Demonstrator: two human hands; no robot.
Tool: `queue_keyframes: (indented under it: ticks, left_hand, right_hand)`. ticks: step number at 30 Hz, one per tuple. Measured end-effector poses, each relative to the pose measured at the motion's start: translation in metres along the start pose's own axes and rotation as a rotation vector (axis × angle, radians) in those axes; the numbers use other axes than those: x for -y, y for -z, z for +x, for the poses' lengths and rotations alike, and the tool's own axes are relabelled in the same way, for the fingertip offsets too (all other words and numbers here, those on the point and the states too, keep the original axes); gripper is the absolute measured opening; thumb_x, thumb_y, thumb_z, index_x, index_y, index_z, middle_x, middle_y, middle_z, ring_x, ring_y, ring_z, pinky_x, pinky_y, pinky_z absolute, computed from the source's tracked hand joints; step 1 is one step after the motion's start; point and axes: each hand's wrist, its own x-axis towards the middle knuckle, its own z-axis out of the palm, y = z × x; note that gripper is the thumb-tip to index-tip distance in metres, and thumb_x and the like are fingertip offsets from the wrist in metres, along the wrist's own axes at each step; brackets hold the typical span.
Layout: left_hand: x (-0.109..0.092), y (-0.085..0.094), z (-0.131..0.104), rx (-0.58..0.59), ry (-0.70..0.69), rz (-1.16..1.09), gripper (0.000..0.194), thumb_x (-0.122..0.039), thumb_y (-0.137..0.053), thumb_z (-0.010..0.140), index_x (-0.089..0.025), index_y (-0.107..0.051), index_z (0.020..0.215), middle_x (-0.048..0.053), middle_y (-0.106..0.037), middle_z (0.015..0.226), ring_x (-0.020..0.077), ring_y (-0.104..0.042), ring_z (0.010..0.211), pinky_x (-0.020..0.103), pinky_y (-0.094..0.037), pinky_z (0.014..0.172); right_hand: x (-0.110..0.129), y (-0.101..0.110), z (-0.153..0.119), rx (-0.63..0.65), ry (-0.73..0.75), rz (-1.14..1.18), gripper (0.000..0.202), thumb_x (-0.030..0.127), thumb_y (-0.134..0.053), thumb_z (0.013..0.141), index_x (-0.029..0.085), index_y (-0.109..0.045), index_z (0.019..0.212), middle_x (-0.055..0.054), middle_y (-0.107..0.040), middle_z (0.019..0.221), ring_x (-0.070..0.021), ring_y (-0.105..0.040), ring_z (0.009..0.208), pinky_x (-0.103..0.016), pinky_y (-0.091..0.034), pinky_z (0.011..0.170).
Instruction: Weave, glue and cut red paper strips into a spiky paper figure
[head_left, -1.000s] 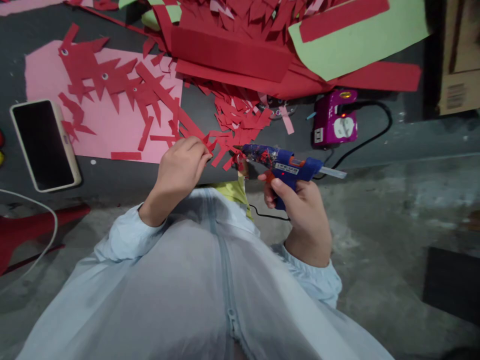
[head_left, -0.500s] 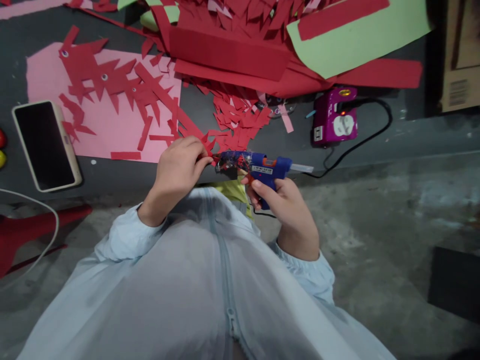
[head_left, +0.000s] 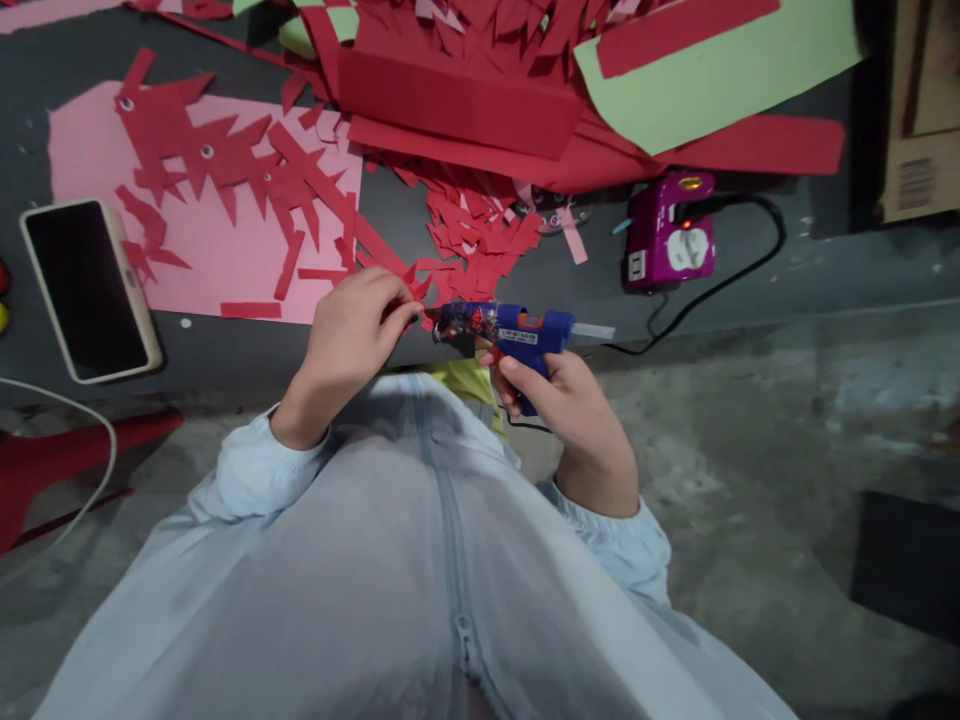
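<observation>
My right hand is wrapped round the handle of a blue hot glue gun, with a clear glue stick poking from its back end. The gun's nozzle points left, close to my left fingertips. My left hand is closed in a pinch at the table's front edge, holding what looks like a small red paper piece, mostly hidden by the fingers. Beyond it lies a pink sheet bearing red paper fish shapes with stick-on eyes. Red paper scraps are heaped just past the gun.
A phone lies at the left. A purple power adapter with a black cord sits right of the scraps. Farther back are a red paper tray, a light green sheet and a cardboard box.
The glue gun and my right hand have shifted slightly left. My left hand keeps its pinch at nearly the same spot.
</observation>
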Motion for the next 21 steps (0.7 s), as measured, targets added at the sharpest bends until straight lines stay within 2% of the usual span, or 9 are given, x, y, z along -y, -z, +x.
queue_keyframes:
  ticks: [4, 11, 16, 21]
  left_hand:
    - [0.0014, -0.0007, 0.0024, -0.005, -0.005, 0.002, 0.017, -0.027, -0.055, 0.097, -0.020, -0.068, 0.089, 0.004, -0.072, 0.094, 0.0200, -0.065, 0.091, 0.031, -0.047, 0.080]
    - [0.0029, -0.0018, 0.0060, 0.021, 0.005, 0.019, 0.020, -0.028, -0.051, 0.099, -0.020, -0.067, 0.090, 0.006, -0.072, 0.099, 0.0208, -0.065, 0.095, 0.032, -0.047, 0.081]
    - [0.0028, -0.0016, 0.0065, 0.032, 0.006, 0.016, 0.021, -0.027, -0.050, 0.100, -0.020, -0.067, 0.090, 0.005, -0.072, 0.097, 0.0205, -0.065, 0.093, 0.032, -0.046, 0.079]
    - [0.0028, -0.0017, 0.0061, 0.033, 0.007, 0.008, 0.020, -0.026, -0.051, 0.099, -0.019, -0.068, 0.091, 0.005, -0.072, 0.097, 0.0204, -0.065, 0.093, 0.031, -0.046, 0.078]
  right_hand:
    - [0.0023, -0.0004, -0.0008, -0.002, 0.016, -0.033, 0.056, 0.071, -0.071, 0.071, 0.017, -0.064, 0.081, 0.003, -0.054, 0.055, -0.0084, -0.048, 0.046, -0.023, -0.042, 0.044]
    - [0.0013, -0.0006, -0.0049, -0.010, 0.068, -0.194, 0.048, 0.067, -0.062, 0.083, 0.018, -0.062, 0.082, 0.002, -0.055, 0.055, -0.0106, -0.050, 0.047, -0.025, -0.040, 0.046]
    - [0.0020, 0.0000, -0.0076, -0.031, 0.087, -0.396, 0.047, 0.063, -0.055, 0.089, 0.020, -0.055, 0.069, 0.000, -0.055, 0.054, -0.0123, -0.051, 0.049, -0.027, -0.038, 0.049]
    - [0.0061, -0.0002, -0.0088, -0.014, 0.100, -0.485, 0.048, 0.062, -0.049, 0.092, 0.021, -0.052, 0.067, -0.001, -0.056, 0.056, -0.0137, -0.052, 0.052, -0.028, -0.039, 0.052]
